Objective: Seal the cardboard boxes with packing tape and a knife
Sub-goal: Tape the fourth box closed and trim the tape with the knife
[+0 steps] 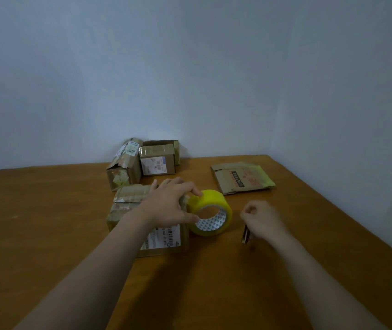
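Observation:
A roll of yellow packing tape [210,211] stands on edge on the wooden table [47,225], right beside a cardboard box [164,241] with a white label. My left hand [170,202] reaches over that box and grips the roll's left side with index finger on top and thumb at its inner rim. My right hand [261,220] is to the right of the roll, fingers curled, holding a small dark knife [246,235] whose end sticks out below the palm. The hand is blurred.
Two more taped cardboard boxes, one torn [122,166] and one with a label [158,160], stand at the back against the wall. A flattened cardboard box [241,178] lies at the back right. The table's right edge runs diagonally.

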